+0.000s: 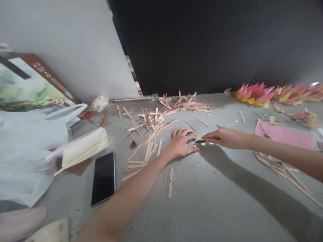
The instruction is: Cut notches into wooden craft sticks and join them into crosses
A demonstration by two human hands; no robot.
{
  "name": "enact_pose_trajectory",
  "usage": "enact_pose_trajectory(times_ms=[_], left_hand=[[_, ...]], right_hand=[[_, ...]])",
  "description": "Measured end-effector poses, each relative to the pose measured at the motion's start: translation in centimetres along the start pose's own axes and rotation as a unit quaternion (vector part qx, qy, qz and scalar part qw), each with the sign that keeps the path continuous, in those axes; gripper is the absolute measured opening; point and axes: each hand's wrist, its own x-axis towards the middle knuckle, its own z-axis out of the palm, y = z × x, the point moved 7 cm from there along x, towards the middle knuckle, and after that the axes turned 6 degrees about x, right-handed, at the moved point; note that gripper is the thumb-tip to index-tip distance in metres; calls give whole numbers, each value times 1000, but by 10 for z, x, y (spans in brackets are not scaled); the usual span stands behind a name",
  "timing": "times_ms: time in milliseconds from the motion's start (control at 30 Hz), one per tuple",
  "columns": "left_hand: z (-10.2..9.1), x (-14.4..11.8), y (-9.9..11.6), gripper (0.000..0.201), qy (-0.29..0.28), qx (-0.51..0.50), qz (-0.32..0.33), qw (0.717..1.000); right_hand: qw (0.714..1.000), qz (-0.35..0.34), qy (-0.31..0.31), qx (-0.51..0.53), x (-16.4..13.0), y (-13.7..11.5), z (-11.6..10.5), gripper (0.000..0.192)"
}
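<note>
Your right grip (224,137) pinches the cutter (207,139), your left grip (179,143) a stick (195,144): likely light, stiff, splintery; best held by its ends.

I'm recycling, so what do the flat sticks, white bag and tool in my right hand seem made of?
Flat sticks: probably bare wood, matt and pale tan. White bag: likely plastic film, smooth, softly creased. Tool: maybe plastic, black and yellow; finish unclear, partly hidden by your right hand.

Black phone (103,178) near a white bag (30,129), probably plastic.
</note>
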Motion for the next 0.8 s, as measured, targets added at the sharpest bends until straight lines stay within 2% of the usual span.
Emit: enact_pose_trajectory(times_ms=[267, 533, 800], left_hand=[[1, 0, -1, 54, -8, -2, 3, 1000], [6, 0, -3, 53, -3, 6, 6, 1000], [6, 0, -4, 50, 5, 2, 5, 1000]], right_hand=[[1000, 21, 5, -18, -2, -2, 0, 43], [995, 6, 3, -96, -2, -10, 0, 41], [994, 9, 1, -109, -2, -20, -3, 42]])
